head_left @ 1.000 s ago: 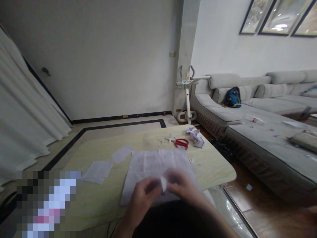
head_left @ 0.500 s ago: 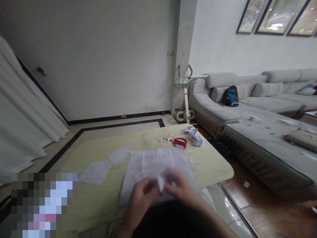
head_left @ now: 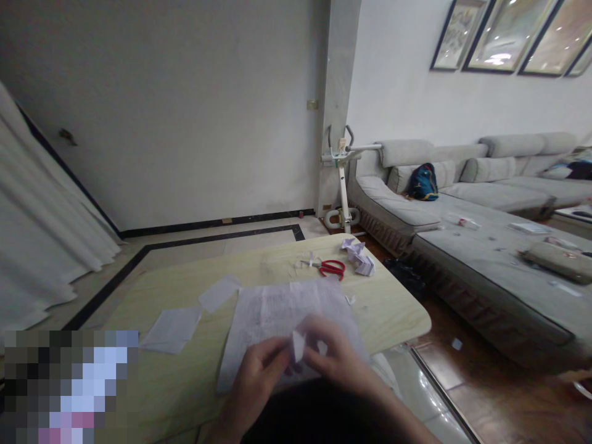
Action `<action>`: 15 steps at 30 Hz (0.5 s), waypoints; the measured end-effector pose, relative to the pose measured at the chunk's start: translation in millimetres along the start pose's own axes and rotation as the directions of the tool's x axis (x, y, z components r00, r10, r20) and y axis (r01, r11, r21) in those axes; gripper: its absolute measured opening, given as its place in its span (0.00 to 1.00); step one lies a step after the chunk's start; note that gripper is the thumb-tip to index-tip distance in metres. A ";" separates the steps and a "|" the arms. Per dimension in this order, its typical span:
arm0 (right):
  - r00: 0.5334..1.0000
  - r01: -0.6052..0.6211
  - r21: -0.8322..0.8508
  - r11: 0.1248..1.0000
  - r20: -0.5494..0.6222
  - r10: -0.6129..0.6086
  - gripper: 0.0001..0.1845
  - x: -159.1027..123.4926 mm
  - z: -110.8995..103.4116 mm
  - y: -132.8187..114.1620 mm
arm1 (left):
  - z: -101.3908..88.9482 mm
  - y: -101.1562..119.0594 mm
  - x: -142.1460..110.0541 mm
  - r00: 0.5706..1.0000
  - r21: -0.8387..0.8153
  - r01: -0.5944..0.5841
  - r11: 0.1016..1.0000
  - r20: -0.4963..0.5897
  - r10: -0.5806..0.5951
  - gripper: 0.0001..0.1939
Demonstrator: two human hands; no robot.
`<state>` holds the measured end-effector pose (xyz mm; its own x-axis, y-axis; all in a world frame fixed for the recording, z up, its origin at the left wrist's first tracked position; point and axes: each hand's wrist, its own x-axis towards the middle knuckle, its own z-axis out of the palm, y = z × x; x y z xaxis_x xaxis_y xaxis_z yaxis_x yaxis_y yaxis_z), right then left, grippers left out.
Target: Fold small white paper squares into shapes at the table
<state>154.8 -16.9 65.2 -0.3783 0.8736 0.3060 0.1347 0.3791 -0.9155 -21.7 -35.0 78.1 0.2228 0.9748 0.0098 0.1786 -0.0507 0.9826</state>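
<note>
A small folded white paper (head_left: 298,346) is pinched between my two hands, above a large printed sheet (head_left: 272,308) that lies flat on the table. My left hand (head_left: 263,370) grips its left side with thumb and fingers. On the other side, my right hand (head_left: 330,348) is closed on it too, and a bit of white shows between those fingers. Beyond the sheet lie red-handled scissors (head_left: 332,269). Several folded paper pieces (head_left: 358,258) sit near the table's far right corner.
Loose white paper (head_left: 171,330) and a second smaller sheet (head_left: 219,294) lie to the left on the pale wooden table (head_left: 393,308). A paper scrap (head_left: 350,300) is right of the printed sheet. A grey sofa (head_left: 499,259) and an exercise machine (head_left: 343,191) stand beyond.
The view has turned slightly to the right, so the room shifts left in the picture. Both hands stay on the folded paper, whose angle between the fingers has changed a little.
</note>
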 end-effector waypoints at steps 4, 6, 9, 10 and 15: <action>0.998 0.051 -0.005 0.999 -0.032 -0.051 0.04 0.6 2.1 -0.6 | 3.4 -2.5 -2.3 0.998 -0.018 -0.014 1.000 -0.057 0.013 0.15; 0.995 0.074 -0.021 0.997 -0.065 -0.075 0.05 1.0 2.6 -0.3 | 7.0 -4.8 -2.1 0.996 -0.056 -0.014 0.998 -0.090 0.009 0.15; 0.991 0.084 -0.039 0.996 -0.097 -0.088 0.05 1.1 3.7 1.9 | 10.9 -8.8 -1.1 0.989 -0.098 -0.035 0.995 -0.150 0.020 0.14; 0.991 0.086 -0.043 0.995 -0.103 -0.090 0.05 0.8 4.2 3.2 | 11.4 -10.1 -1.0 0.985 -0.097 -0.048 0.994 -0.170 0.031 0.14; 0.981 0.085 -0.094 0.992 -0.166 -0.100 0.06 -1.4 7.5 13.1 | 10.1 -13.5 -3.8 0.971 -0.005 -0.067 0.998 -0.228 0.064 0.14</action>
<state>150.2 -15.4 50.8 -0.2328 0.8698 0.4350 0.1879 0.4791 -0.8574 -15.3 -40.2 62.9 0.0090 0.9934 0.1146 0.1590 -0.1145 0.9806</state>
